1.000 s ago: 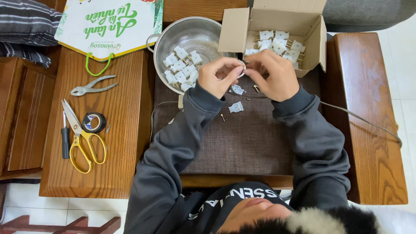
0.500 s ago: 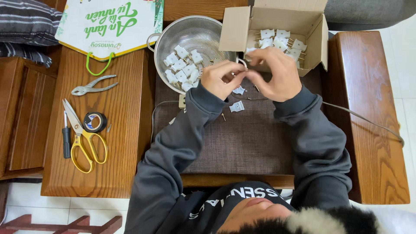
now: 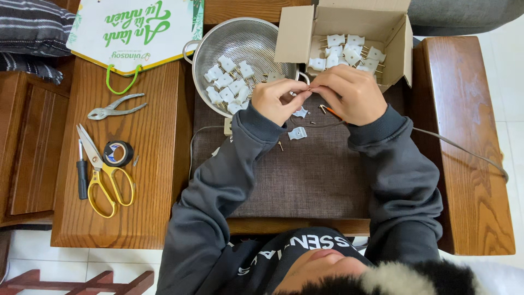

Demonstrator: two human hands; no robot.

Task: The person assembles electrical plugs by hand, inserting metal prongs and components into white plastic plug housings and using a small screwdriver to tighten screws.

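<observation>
We see our left hand (image 3: 278, 99) and right hand (image 3: 349, 93) meeting fingertip to fingertip over the brown mat (image 3: 305, 175). Both sets of fingers are pinched together around something small at the point where they touch; it is too small and too covered for us to name, so we cannot tell just what they grip. A thin grey cable (image 3: 464, 150) runs from under the right fingers out to the right across the wooden table (image 3: 147, 164).

Just below the fingertips lie two loose white clips (image 3: 297, 133) on the mat, one right under the left fingers, one a little lower. Beside them we count two small nails (image 3: 280, 146), apart from each other.

Above and left of the left fingers stands one metal colander (image 3: 240, 43), holding roughly ten white clips. Directly above the right fingers is one open cardboard box (image 3: 349, 22), with about nine more clips with nails inside.

Well to the left of both hands we count one pair of pliers (image 3: 115, 107), one pair of yellow-handled scissors (image 3: 106, 177), one roll of black tape (image 3: 118, 153) touching the scissors, and one black-handled screwdriver (image 3: 82, 175). One green-and-white paper bag (image 3: 136, 27) lies above them.
</observation>
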